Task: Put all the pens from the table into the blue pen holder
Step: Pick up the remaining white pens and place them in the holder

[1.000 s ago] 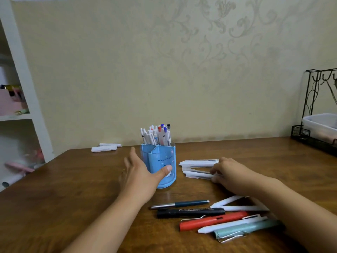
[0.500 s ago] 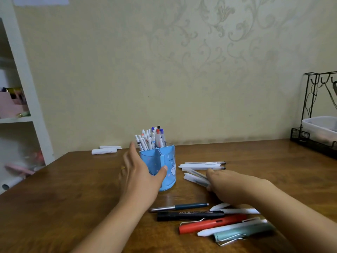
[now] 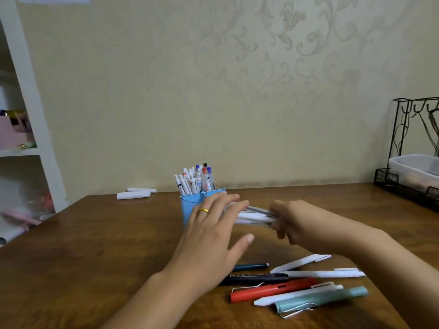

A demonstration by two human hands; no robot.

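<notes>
The glossy blue plastic pen holder [image 3: 190, 206], angular and already crowded with slim white pens, stands on the dark polished wooden table [image 3: 95, 245]. The right hand [image 3: 297, 224] is clenched round a bundle of smooth white pens [image 3: 255, 217], now lifted off the wood where half a second ago it pressed on them. The left hand [image 3: 211, 236] (gold ring showing) has let go of the holder, fingers spread and empty, beside the bundle's tips. A matte red clip pen [image 3: 273, 289] lies nearer.
</notes>
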